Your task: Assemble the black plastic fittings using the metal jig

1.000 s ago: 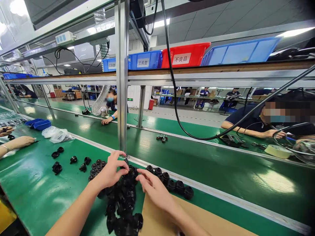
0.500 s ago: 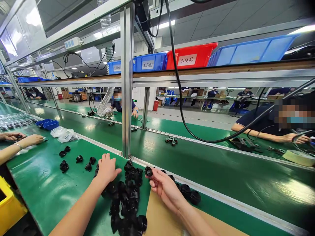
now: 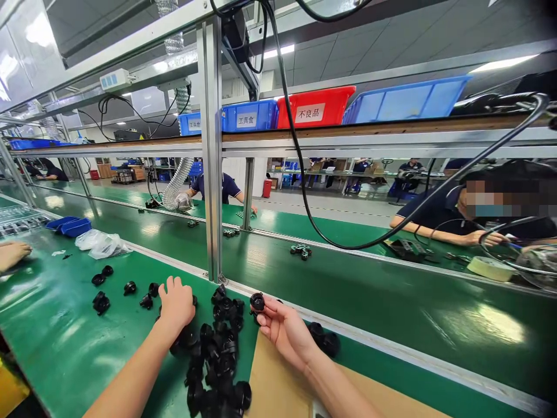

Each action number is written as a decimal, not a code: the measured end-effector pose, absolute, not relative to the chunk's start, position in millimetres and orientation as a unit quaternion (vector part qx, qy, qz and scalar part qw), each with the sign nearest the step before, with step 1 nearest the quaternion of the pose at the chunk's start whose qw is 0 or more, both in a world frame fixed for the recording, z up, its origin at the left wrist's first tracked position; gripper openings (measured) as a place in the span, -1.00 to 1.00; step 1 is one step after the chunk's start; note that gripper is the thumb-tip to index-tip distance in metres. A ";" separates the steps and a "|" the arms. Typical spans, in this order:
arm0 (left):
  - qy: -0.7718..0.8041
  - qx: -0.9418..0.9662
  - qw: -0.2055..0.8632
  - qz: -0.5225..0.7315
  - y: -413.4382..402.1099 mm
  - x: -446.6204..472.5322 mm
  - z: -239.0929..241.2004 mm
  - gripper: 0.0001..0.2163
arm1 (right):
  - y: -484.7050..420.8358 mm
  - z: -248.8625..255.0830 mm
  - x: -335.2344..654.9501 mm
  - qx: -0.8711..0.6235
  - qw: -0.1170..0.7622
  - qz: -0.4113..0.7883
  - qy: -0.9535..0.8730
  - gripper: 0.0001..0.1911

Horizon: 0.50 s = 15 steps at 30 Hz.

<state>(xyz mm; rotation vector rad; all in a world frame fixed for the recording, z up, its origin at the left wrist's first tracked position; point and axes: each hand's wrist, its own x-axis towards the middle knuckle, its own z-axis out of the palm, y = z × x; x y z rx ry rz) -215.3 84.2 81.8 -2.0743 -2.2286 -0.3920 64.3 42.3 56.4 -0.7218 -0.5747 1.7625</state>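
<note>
In my right hand [image 3: 285, 334] a round black plastic part [image 3: 257, 302] with a ringed face is pinched between thumb and fingers, held up above the near edge of the conveyor line. My left hand [image 3: 176, 302] reaches over the green bench among loose black parts, its fingers bent and apart; the thumb and what lies under the palm are hidden. Between my arms a heap of similar black parts [image 3: 221, 348] runs toward me. Several more loose black parts [image 3: 129, 288] lie left of my left hand.
A brown cardboard sheet [image 3: 272, 377] lies under my right forearm. Two black parts [image 3: 324, 338] sit beyond that arm. A metal post [image 3: 213, 174] stands ahead, and a black cable [image 3: 304, 203] hangs down. A co-worker's hand [image 3: 15, 254] rests at far left near blue trays [image 3: 75, 226].
The view has shifted slightly. My left hand has turned, its thumb no longer sticking out to the right. My right hand still holds the black part. The co-worker's hands at left have drawn back.
</note>
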 end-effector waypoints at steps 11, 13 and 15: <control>-0.457 -0.738 -0.298 -0.396 57.0 -166.6 95.9 -0.80 | 36.3 79.2 72.7 -0.320 0.563 0.695 -0.311 -0.60; -0.415 -0.722 -0.373 -0.409 49.5 -154.3 91.7 -0.80 | 32.8 85.7 76.0 -0.348 0.549 0.651 -0.391 -0.53; -0.386 -0.701 -0.427 -0.422 44.7 -144.8 86.2 -0.76 | 27.2 92.4 79.6 -0.377 0.531 0.578 -0.492 -0.47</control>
